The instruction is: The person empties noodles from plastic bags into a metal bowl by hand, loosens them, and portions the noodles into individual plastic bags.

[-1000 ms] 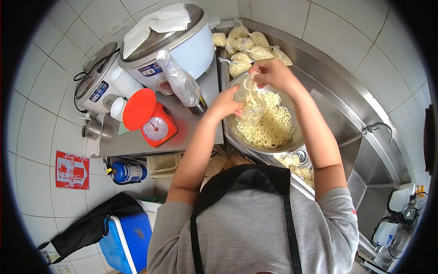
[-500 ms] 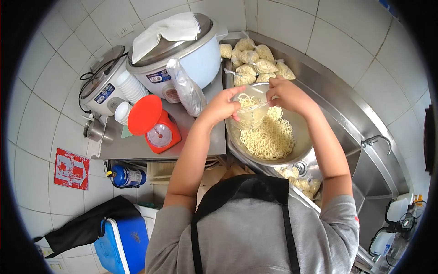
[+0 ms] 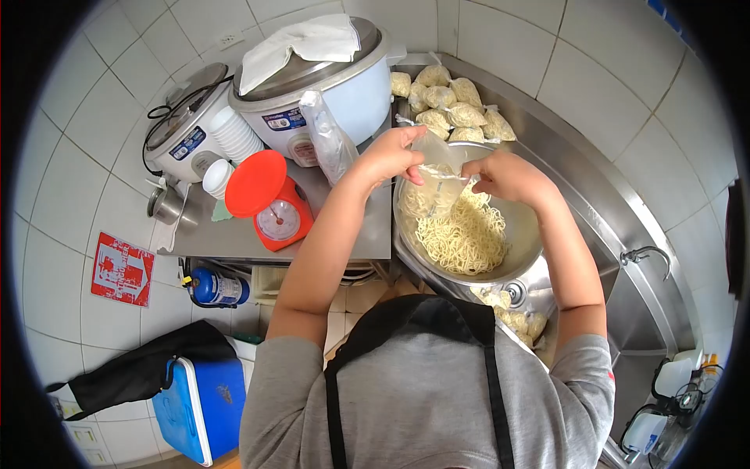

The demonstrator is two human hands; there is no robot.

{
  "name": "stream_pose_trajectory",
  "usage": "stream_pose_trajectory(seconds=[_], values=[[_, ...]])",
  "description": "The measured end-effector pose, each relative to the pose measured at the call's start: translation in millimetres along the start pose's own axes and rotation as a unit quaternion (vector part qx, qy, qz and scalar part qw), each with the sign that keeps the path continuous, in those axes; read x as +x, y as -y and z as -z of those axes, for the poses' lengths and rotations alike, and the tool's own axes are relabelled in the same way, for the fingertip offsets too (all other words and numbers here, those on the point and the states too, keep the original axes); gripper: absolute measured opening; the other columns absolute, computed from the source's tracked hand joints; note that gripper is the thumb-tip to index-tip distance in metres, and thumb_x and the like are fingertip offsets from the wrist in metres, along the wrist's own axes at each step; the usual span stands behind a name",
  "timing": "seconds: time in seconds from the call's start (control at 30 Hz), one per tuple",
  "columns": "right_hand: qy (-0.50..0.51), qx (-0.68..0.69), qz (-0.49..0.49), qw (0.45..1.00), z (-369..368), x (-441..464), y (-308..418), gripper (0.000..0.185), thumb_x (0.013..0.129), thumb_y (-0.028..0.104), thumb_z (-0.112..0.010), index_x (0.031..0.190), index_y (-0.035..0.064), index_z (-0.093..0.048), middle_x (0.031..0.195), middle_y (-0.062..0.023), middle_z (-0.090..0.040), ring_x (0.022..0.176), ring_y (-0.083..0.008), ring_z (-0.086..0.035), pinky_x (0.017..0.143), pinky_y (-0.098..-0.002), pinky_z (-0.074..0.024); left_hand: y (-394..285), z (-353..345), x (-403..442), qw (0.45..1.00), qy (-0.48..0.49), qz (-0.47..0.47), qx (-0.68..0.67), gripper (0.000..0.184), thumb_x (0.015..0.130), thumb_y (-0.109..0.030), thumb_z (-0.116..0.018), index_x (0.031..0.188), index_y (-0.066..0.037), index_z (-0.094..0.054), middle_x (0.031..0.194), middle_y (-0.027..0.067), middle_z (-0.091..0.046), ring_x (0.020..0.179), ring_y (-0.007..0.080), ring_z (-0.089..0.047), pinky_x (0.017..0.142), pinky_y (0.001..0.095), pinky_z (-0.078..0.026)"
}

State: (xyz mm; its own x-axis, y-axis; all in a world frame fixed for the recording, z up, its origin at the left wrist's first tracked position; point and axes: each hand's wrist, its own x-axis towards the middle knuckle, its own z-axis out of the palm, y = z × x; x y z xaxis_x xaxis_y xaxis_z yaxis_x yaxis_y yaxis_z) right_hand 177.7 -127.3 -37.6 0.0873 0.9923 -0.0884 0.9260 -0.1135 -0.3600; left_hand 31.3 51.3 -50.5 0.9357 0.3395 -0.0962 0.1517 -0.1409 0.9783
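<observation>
Over a wide metal bowl [image 3: 525,244] I hold a clear plastic bag [image 3: 439,187] with some noodles in it. My left hand [image 3: 393,159] pinches the left side of the bag's mouth. Closed on its right side is my right hand [image 3: 506,175], fingers pressed together at the rim. A heap of loose yellow noodles [image 3: 465,238] lies in the bowl below the bag. Behind the bowl, several tied bags of noodles [image 3: 466,116] are piled on the steel counter. More bagged noodles [image 3: 522,322] lie in front of the bowl, partly hidden by my body.
Left of the bowl, a steel table [image 3: 355,234] holds a red kitchen scale [image 3: 279,219], a large rice cooker [image 3: 344,105], a smaller cooker [image 3: 183,152] and stacked white cups [image 3: 234,134]. A tap [image 3: 647,255] stands at the sink on the right. A blue cooler [image 3: 211,402] is at lower left.
My right hand has moved down along the bag's rim, and the bag's mouth now stands up more between my hands. The whole view has shifted slightly.
</observation>
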Motion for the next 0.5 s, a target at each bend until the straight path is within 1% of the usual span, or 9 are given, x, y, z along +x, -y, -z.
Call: stream_pose_trajectory(seconds=[0.03, 0.13, 0.23, 0.27, 0.33, 0.37, 0.4, 0.43, 0.5], values=[[-0.005, 0.041, 0.015, 0.999, 3.8, -1.0, 1.3, 0.03, 0.075, 0.002, -0.063, 0.103, 0.0132, -0.061, 0.065, -0.007, -0.062, 0.062, -0.0203, -0.06, 0.059, -0.0338, -0.0446, -0.9, 1.4, 0.3, 1.0, -0.005, -0.01, -0.008, 0.065, 0.075, 0.006, -0.048, 0.136, 0.008, -0.026, 0.088, 0.0151, -0.061, 0.057, 0.0141, -0.06, 0.057, 0.0262, -0.055], [0.095, 0.107, -0.022, 0.99, 5.8, -6.2, 23.5, 0.026, 0.075, 0.002, -0.062, 0.099, 0.0114, -0.062, 0.064, -0.0079, -0.062, 0.058, -0.0233, -0.059, 0.055, -0.0338, -0.0432, -5.6, 1.6, -1.0, 1.0, -0.015, -0.001, 0.017, 0.064, 0.075, 0.005, -0.048, 0.136, 0.009, -0.027, 0.092, 0.0166, -0.06, 0.057, 0.0134, -0.06, 0.056, 0.0262, -0.055], [-0.111, -0.057, 0.047, 0.991, 12.4, -7.9, 17.7, 0.023, 0.074, 0.002, -0.062, 0.095, 0.0107, -0.062, 0.066, -0.0096, -0.061, 0.059, -0.0253, -0.058, 0.055, -0.0344, -0.0429, -6.6, 0.9, 4.5, 0.999, -0.042, 0.004, 0.026, 0.064, 0.076, 0.005, -0.047, 0.136, 0.007, -0.027, 0.093, 0.0168, -0.061, 0.056, 0.0131, -0.059, 0.055, 0.026, -0.054], [-0.126, -0.041, 0.075, 0.988, 15.1, -10.7, 19.8, 0.018, 0.074, 0.003, -0.064, 0.09, 0.0109, -0.063, 0.067, -0.0107, -0.061, 0.062, -0.0266, -0.06, 0.056, -0.036, -0.0435, -8.7, -0.3, 4.8, 0.999, -0.037, -0.014, 0.029, 0.064, 0.076, 0.005, -0.047, 0.137, 0.006, -0.028, 0.093, 0.0165, -0.061, 0.055, 0.0132, -0.059, 0.055, 0.0262, -0.054], [-0.116, -0.082, 0.055, 0.988, 12.3, -11.6, 21.5, 0.016, 0.075, 0.005, -0.062, 0.089, 0.0122, -0.064, 0.07, -0.0099, -0.064, 0.067, -0.0263, -0.062, 0.059, -0.0357, -0.0462, -14.6, -4.9, -1.7, 0.998, -0.025, -0.046, 0.037, 0.064, 0.076, 0.005, -0.047, 0.137, 0.004, -0.029, 0.093, 0.0161, -0.061, 0.054, 0.0134, -0.059, 0.055, 0.0266, -0.054], [-0.104, -0.097, 0.043, 0.989, 4.8, -14.5, 22.6, 0.015, 0.075, 0.005, -0.061, 0.088, 0.0128, -0.065, 0.072, -0.0095, -0.065, 0.07, -0.0261, -0.063, 0.06, -0.0356, -0.0476, -6.1, -4.4, -0.5, 0.998, -0.01, -0.018, 0.055, 0.064, 0.076, 0.006, -0.047, 0.137, 0.003, -0.03, 0.094, 0.0159, -0.061, 0.054, 0.0133, -0.059, 0.055, 0.0268, -0.054], [-0.071, -0.072, -0.002, 0.995, 6.3, -6.6, 13.6, 0.015, 0.076, 0.008, -0.061, 0.09, 0.0127, -0.065, 0.075, -0.0096, -0.066, 0.072, -0.0271, -0.064, 0.062, -0.0359, -0.0483, -1.7, -3.2, 1.6, 0.997, 0.005, 0.011, 0.072, 0.063, 0.076, 0.006, -0.047, 0.137, 0.001, -0.031, 0.094, 0.0157, -0.061, 0.053, 0.0132, -0.058, 0.055, 0.027, -0.054], [-0.081, -0.105, -0.011, 0.991, 10.4, -6.9, 8.0, 0.013, 0.077, 0.01, -0.061, 0.089, 0.0118, -0.066, 0.076, -0.0089, -0.066, 0.072, -0.0272, -0.064, 0.062, -0.0367, -0.0485, -3.7, 0.3, 5.7, 0.995, 0.018, 0.03, 0.094, 0.063, 0.076, 0.006, -0.047, 0.137, 0.0, -0.032, 0.095, 0.0156, -0.061, 0.052, 0.013, -0.058, 0.055, 0.0272, -0.054], [-0.113, -0.116, -0.001, 0.987, 15.1, -13.2, 7.7, 0.01, 0.077, 0.012, -0.061, 0.086, 0.0103, -0.066, 0.077, -0.0088, -0.066, 0.072, -0.0272, -0.064, 0.063, -0.037, -0.0485, -14.4, -8.0, -5.1, 0.994, 0.043, 0.016, 0.099, 0.058, 0.075, 0.007, -0.044, 0.133, 0.001, -0.039, 0.133, 0.0179, -0.043, 0.056, 0.012, -0.06, 0.058, 0.0254, -0.054]])
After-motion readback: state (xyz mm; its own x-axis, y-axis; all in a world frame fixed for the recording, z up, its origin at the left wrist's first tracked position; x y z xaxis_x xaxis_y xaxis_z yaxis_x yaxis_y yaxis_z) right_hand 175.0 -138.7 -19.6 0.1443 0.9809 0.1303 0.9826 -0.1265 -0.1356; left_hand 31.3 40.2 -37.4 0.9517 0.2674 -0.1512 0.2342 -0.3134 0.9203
